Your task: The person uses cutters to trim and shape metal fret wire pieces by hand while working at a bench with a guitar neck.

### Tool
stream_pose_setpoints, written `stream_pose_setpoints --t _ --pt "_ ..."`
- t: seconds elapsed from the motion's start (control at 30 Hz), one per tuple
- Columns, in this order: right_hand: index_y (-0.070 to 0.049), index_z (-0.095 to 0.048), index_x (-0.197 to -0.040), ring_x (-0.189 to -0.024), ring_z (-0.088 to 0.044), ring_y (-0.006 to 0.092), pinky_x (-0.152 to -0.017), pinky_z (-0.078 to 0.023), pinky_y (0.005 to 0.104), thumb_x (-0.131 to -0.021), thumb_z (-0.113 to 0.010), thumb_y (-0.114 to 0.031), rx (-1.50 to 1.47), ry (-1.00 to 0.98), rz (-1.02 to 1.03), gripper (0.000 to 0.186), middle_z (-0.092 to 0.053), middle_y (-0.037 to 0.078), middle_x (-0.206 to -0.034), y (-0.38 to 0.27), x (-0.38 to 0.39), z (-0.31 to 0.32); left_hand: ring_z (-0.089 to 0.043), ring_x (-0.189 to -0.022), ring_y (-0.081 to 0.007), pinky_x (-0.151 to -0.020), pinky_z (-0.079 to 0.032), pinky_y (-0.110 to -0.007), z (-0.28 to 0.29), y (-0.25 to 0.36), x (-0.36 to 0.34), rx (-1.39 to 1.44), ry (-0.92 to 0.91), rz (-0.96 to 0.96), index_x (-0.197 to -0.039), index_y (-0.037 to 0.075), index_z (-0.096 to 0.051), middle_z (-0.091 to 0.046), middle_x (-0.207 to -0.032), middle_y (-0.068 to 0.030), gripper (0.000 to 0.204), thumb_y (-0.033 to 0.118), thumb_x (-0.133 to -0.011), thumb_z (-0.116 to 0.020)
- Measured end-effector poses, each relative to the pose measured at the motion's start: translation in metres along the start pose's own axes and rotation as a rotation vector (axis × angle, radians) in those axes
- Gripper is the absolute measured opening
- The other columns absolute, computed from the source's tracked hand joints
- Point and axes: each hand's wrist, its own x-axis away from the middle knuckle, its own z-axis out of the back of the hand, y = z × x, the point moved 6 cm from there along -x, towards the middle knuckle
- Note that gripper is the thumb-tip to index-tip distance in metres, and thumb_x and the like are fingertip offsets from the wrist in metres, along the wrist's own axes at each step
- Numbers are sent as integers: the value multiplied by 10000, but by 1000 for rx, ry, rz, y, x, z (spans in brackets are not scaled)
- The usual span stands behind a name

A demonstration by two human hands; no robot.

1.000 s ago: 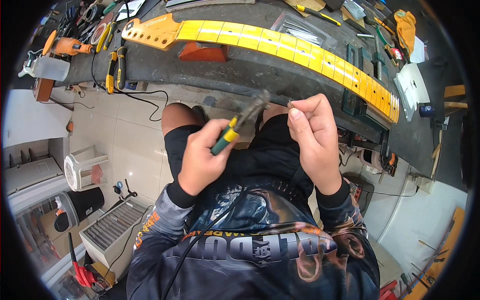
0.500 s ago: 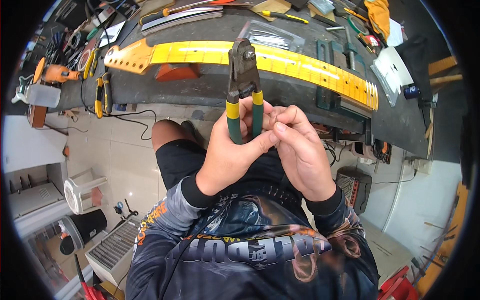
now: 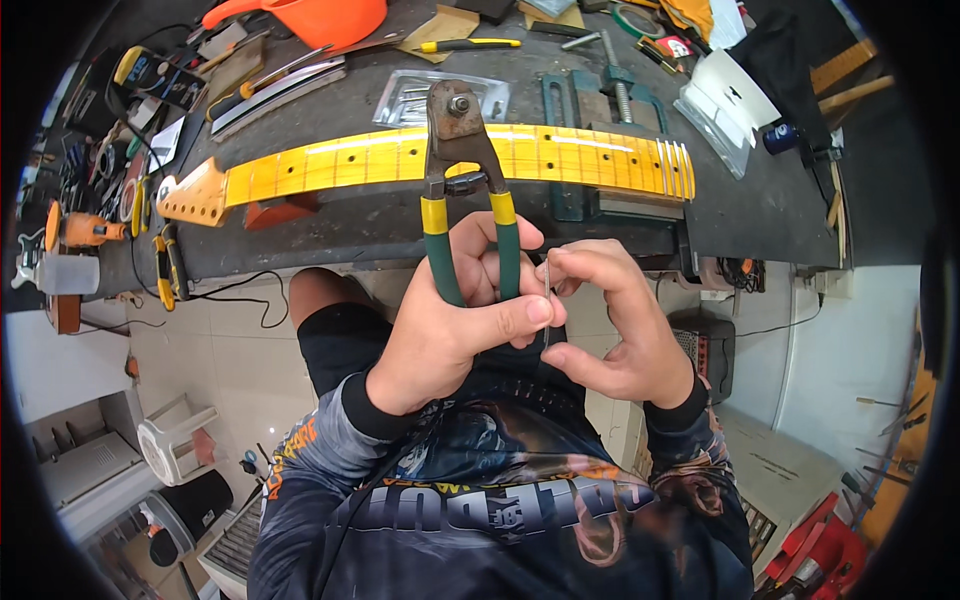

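Note:
My left hand (image 3: 425, 335) is wrapped round the green-and-yellow handles of a pair of end cutters (image 3: 465, 180), jaws pointing away from me. Its thumb and fingers also pinch a short thin metal strip, which looks like fret wire (image 3: 547, 285). My right hand (image 3: 630, 330) meets the strip from the right, index finger near the far end and thumb near the close end. Beyond both hands a yellow guitar neck (image 3: 330, 165) lies across the bench, partly behind the cutters. Several silver frets (image 3: 676, 168) stand at its right end.
An orange block (image 3: 280, 210) is under the neck's left part, and a green vise (image 3: 570, 190) by its right. Behind lie a clear plastic tray (image 3: 395, 100), yellow-black pliers (image 3: 165, 265), files (image 3: 290, 95) and an orange container (image 3: 330, 18). The bench (image 3: 480, 240) edge runs just past my hands.
The view has shifted, so the bench sits further left. My right fingers have spread from a tight pinch to span the strip, which now shows upright between both hands.

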Motion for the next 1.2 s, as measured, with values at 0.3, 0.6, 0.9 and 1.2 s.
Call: stream_pose_setpoints --t 0.3,0.6,0.9,1.2 --pt "-50 -562 -1558 -1208 -675 353 -1035 -567 459 -815 -958 -77 81 -4 10 842 -673 162 -1387 0 -2 29 -735 -821 -153 -707 -571 -265 -19 -8 -23 22 -44 77 -1469 34 -498 -784 -988 -158 624 42 -967 -868" --pt "-26 -653 -1429 -1292 -677 423 -1128 -530 487 -769 -906 -164 577 -24 -41 721 -693 190 -1392 2 -34 127 -714 -1110 -159 -1002 -538 -318 4 -21 -30 -239 -148 18 -1520 35 -525 -762 -1209 -131 587 -38 -1007 -801" --pt "-43 -628 -1437 -1396 -658 386 -1193 -500 492 -799 -852 -134 669 -223 -235 682 -702 157 -1495 40 -60 141 -774 -974 -273 -833 -608 -401 24 -41 -41 -858 -451 2 -1496 66 -578 -755 -1152 -93 711 -73 -843 -822" --pt "-45 -610 -1437 -1413 -636 420 -1205 -495 508 -774 -852 -94 655 -252 -321 707 -675 180 -1522 45 -67 139 -801 -997 -327 -824 -612 -421 39 -67 -48 -919 -541 67 -1495 139 -609 -768 -1219 -117 566 69 -981 -837"
